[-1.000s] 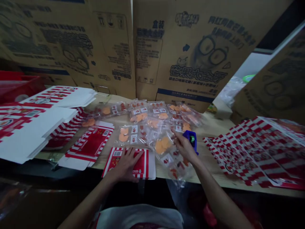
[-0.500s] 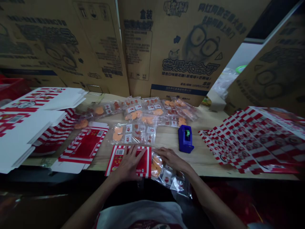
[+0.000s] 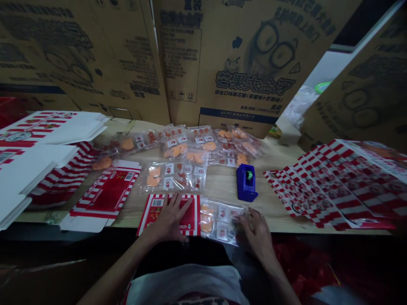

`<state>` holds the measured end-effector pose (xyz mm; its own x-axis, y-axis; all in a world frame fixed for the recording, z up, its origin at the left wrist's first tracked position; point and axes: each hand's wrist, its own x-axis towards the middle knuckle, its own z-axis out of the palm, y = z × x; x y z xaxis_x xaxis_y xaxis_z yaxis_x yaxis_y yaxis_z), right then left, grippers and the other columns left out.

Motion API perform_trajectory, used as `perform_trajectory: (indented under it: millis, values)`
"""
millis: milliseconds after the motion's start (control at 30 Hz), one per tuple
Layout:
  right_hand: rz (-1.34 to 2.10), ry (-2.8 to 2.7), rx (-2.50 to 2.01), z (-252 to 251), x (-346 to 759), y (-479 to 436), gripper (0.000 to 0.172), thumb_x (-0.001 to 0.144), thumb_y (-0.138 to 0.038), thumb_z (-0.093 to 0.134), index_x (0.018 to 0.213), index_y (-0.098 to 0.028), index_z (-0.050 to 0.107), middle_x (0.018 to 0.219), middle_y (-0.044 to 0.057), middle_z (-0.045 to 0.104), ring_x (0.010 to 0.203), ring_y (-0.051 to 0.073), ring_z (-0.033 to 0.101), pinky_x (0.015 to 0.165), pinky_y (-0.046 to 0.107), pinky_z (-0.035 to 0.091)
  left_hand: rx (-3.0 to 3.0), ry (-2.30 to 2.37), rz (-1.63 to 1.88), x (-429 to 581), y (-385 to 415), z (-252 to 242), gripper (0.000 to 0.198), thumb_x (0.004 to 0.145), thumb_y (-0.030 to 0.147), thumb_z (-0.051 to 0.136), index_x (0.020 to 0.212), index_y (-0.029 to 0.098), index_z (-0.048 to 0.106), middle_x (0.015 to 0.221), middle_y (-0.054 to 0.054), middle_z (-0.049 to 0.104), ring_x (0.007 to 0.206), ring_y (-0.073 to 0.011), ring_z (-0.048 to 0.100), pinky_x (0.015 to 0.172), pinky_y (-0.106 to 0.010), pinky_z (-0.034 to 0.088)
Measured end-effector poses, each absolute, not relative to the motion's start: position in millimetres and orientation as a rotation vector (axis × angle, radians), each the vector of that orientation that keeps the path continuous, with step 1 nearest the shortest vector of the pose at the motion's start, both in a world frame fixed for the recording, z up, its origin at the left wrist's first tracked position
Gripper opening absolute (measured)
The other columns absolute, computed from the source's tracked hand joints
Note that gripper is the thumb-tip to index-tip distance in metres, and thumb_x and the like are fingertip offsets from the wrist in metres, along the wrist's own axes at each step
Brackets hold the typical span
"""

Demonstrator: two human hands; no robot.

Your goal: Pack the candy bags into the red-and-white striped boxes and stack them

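Observation:
My left hand [image 3: 168,219] lies flat with fingers spread on a red-and-white striped cardboard box [image 3: 191,217] at the table's front edge. Against the box's right end lies a clear plastic bag [image 3: 221,218] holding orange pieces and small white packets. Whether its left end is inside the box I cannot tell. My right hand [image 3: 258,233] is closed on the bag's right end, its fingertips partly lost in shadow.
Several similar clear bags [image 3: 173,176] lie behind the box. A blue tape dispenser [image 3: 246,184] stands right of them. Another red box [image 3: 106,190] and white flat cartons [image 3: 38,165] are at left. Striped cartons [image 3: 337,186] lie at right; large brown cardboard boxes [image 3: 190,84] stand behind.
My right hand has moved right, from the box's edge to the bag's far end. The bag, tilted over the table edge before, now lies straighter in line with the box. My left hand stays put.

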<state>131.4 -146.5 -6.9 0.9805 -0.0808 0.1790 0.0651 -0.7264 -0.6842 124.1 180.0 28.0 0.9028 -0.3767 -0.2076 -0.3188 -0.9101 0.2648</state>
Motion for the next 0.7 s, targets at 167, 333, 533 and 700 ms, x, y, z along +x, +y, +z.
perform_trajectory:
  millis: [167,333,533,700]
  values:
    - [-0.051,0.131,-2.171,-3,129,-127,0.055,0.083,-0.058,0.050,0.114,-0.014,0.062,0.108,0.015,0.069,0.100,0.032,0.064,0.088,0.048,0.050,2.865,-0.531,-0.378,125,176,31,0.128,0.040,0.050,0.085,0.148,0.016,0.025,0.153,-0.026,0.020,0.140,-0.0477,0.015,0.111,-0.064,0.008]
    - [0.211,-0.078,-1.744,5,130,-43,0.052,0.084,-0.050,0.056,0.125,-0.018,0.055,0.121,0.014,0.065,0.104,0.028,0.065,0.088,0.043,0.052,2.873,-0.584,-0.317,123,173,22,0.125,0.041,0.048,0.085,0.147,0.015,0.027,0.152,-0.028,0.022,0.140,-0.0464,0.016,0.112,-0.063,0.009]
    - [0.185,-0.119,-1.534,10,130,-17,0.041,0.080,-0.040,0.064,0.115,-0.022,0.055,0.118,0.010,0.063,0.109,0.024,0.060,0.097,0.041,0.047,2.898,-0.432,-0.132,121,180,20,0.120,0.043,0.051,0.083,0.145,0.016,0.031,0.148,-0.026,0.029,0.137,-0.0459,0.023,0.110,-0.064,0.010]
    - [-0.248,-0.011,-1.666,15,106,-36,0.024,0.078,-0.033,0.068,0.080,-0.022,0.047,0.096,0.006,0.058,0.095,0.020,0.058,0.087,0.036,0.048,2.830,-0.118,0.125,115,165,39,0.119,0.047,0.062,0.078,0.145,0.014,0.029,0.142,-0.025,0.034,0.131,-0.0453,0.030,0.109,-0.064,0.015]
